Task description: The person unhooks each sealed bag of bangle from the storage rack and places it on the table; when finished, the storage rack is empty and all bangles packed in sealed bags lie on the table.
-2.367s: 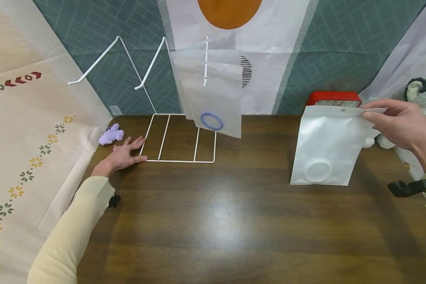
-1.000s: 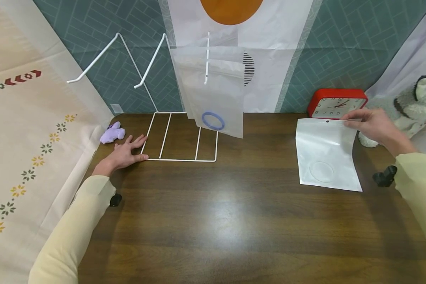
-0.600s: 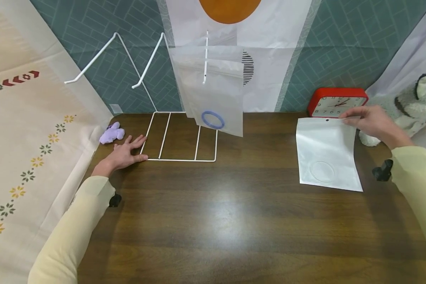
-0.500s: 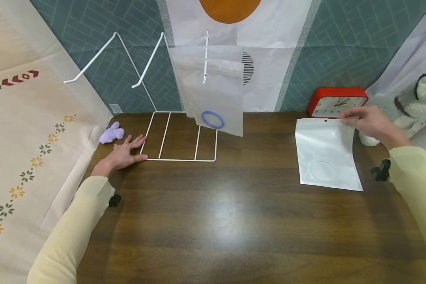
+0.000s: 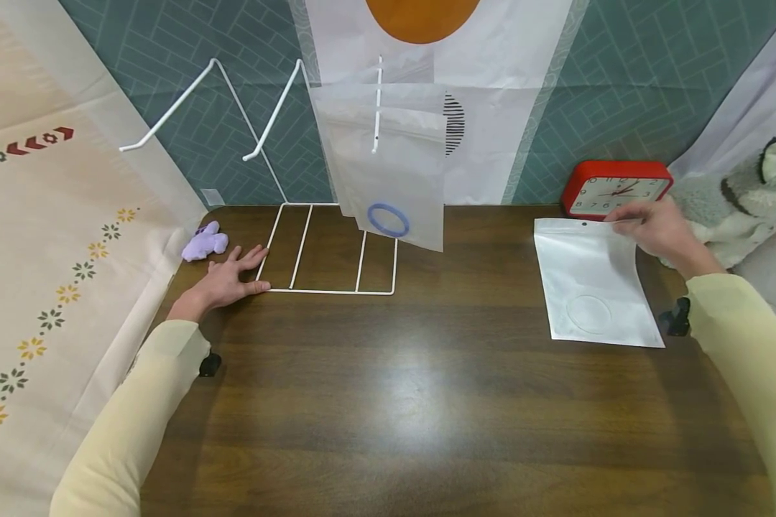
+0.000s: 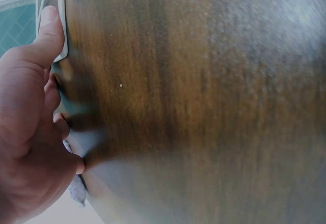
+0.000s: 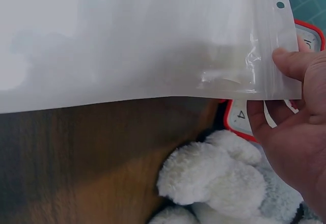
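Observation:
A white wire rack [image 5: 330, 291] stands at the back left, its upper arms ending in prongs. My left hand [image 5: 223, 283] rests with spread fingers on the left corner of its base; in the left wrist view the thumb lies on the white wire [image 6: 62, 20]. Translucent bags [image 5: 388, 165], the front one with a blue ring, hang from the rack's right prong. On the right, my right hand [image 5: 656, 230] pinches the top right corner of a white bag [image 5: 595, 280] with a small hole and a faint round shape. The right wrist view shows the thumb over the bag's [image 7: 153, 40] corner.
A red clock [image 5: 617, 188] stands behind the white bag. A grey and white plush toy [image 5: 744, 194] sits at the right edge. A small purple plush [image 5: 205, 243] lies behind my left hand. Patterned cloths hang at the back and left.
My right hand has come left and slightly towards the middle with the white bag, which was held more upright earlier and covered most of the clock. The left hand stays on the rack.

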A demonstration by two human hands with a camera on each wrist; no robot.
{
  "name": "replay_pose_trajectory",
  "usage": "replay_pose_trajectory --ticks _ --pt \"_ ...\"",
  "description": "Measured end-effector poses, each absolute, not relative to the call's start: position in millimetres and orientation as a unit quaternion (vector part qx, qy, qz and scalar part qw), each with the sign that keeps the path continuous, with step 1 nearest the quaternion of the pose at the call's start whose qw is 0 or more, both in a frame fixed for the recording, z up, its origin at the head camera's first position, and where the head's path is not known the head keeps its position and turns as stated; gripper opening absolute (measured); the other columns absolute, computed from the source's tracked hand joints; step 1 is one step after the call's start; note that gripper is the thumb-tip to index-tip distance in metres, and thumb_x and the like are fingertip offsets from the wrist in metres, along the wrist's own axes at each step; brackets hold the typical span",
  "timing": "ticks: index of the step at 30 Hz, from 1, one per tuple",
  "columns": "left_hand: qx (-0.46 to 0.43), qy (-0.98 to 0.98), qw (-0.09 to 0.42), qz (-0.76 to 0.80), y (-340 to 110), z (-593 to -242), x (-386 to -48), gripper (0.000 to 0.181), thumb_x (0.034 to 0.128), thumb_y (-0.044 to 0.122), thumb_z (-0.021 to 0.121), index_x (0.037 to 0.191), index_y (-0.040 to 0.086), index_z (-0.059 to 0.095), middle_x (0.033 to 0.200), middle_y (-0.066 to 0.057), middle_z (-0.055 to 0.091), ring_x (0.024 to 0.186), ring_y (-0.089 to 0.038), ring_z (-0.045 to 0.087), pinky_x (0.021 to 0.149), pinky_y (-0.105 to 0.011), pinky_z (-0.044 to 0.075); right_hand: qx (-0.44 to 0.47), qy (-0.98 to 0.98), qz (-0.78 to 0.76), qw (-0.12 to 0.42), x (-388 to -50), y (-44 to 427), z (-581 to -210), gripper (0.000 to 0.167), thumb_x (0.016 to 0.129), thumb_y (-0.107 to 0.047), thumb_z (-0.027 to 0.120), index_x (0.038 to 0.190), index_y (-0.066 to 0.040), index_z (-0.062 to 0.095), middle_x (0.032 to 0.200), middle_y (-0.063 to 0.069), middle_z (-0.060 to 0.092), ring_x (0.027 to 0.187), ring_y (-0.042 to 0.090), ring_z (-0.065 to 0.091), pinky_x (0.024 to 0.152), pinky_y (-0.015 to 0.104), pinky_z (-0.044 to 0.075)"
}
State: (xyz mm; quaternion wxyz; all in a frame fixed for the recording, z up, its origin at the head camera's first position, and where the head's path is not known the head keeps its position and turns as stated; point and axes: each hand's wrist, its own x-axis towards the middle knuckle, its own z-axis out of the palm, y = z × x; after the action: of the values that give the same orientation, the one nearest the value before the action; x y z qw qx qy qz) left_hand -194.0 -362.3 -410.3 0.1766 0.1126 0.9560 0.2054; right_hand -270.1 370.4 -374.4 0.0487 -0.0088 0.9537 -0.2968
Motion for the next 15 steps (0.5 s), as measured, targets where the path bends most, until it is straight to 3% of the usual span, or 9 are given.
replay_pose_trajectory --ticks 8,15 --pt "0.112 0.957 0.177 0.203 -361.9 -410.5 -194.2 0.086 0.0966 0.042 0.065 0.16 0.008 0.019 0.165 -0.018 0.011 0.147 -0.049 -0.004 0.101 -0.079 -0.007 0.008 0.945 -0.318 0.071 -271.1 370.9 -382.8 0.033 0.102 -0.015 0.056 0.124 0.009 0.061 0.131 0.035 0.047 0.118 0.051 0.036 0.092 0.067 0.039" --pt "0.111 0.956 0.175 0.206 -362.2 -410.3 -194.2 0.086 0.0962 0.042 0.066 0.16 0.008 0.019 0.165 -0.017 0.011 0.147 -0.049 -0.005 0.101 -0.079 -0.006 0.016 0.949 -0.31 0.061 -271.7 368.2 -385.2 0.034 0.102 -0.015 0.056 0.125 0.009 0.06 0.135 0.036 0.044 0.12 0.052 0.035 0.091 0.065 0.04"
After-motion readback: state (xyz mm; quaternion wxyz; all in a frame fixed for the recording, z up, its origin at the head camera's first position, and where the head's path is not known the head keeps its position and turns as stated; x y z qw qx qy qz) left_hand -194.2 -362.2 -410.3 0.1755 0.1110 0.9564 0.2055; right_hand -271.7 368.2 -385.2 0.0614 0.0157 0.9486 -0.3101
